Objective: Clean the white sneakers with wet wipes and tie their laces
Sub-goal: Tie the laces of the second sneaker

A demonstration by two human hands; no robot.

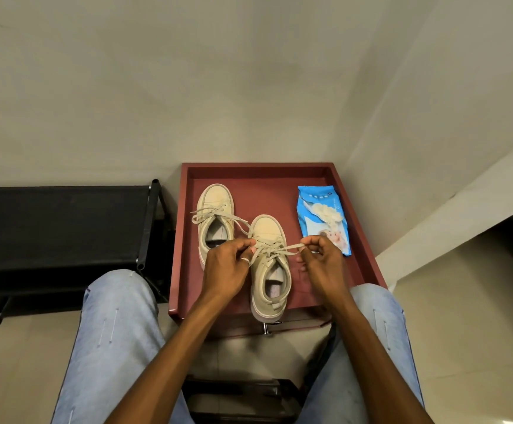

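Two white sneakers stand on a red-brown tray table. The far sneaker sits at the left with its laces loose and spread out. The near sneaker lies between my hands, heel toward me. My left hand pinches one lace end at the sneaker's tongue. My right hand pinches the other lace end and holds it taut out to the right. A blue pack of wet wipes lies on the tray to the right, with a white wipe sticking out of its top.
A black bench stands to the left of the tray table. Walls close in behind and to the right. My knees in light blue jeans flank the table's front edge. A small metal knob juts out below the tray.
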